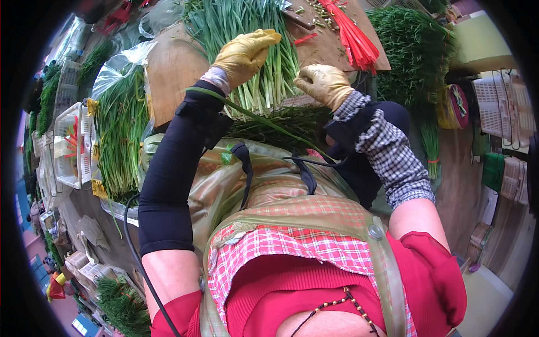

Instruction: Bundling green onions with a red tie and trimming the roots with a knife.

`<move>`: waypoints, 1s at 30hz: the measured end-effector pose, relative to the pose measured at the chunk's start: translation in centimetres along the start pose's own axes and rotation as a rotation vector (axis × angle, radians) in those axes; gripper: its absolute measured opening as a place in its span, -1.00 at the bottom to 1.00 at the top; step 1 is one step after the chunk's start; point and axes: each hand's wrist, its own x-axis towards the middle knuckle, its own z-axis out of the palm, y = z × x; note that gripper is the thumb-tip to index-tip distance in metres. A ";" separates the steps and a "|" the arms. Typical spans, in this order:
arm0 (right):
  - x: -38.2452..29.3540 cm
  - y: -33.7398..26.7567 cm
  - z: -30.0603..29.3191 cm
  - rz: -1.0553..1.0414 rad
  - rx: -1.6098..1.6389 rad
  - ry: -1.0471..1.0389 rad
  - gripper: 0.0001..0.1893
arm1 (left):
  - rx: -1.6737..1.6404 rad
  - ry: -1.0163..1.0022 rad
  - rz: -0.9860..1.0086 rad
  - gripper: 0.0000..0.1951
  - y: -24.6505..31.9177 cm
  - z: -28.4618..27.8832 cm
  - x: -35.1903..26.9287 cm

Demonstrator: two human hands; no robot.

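Note:
My left hand [247,54], in a yellow rubber glove, lies over a loose pile of garlic chives [248,17] on a wooden board [173,67]. Its fingers are together and its palm side is hidden. My right hand [323,84], in a matching glove, is curled beside the pale stem ends; whether it grips a stem cannot be told. A long green leaf [261,120] hangs across my left wrist towards my lap. Red plastic ties [349,36] lie bundled on the board's right part, near a knife [298,19] with a dark handle and small stem scraps.
To the left, more chives [122,135] stand in a plastic-lined container, beside a white plastic basket [69,145]. Leafy greens [410,54] are heaped to the right, near white crates [501,105]. Dark loose leaves [282,130] lie below the board, and a black cable [139,261] runs by my left arm.

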 end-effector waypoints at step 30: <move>-3.5 1.8 -5.7 0.202 1.126 -0.400 -0.85 | 0.498 -0.378 -0.209 -0.52 0.5 5.5 0.7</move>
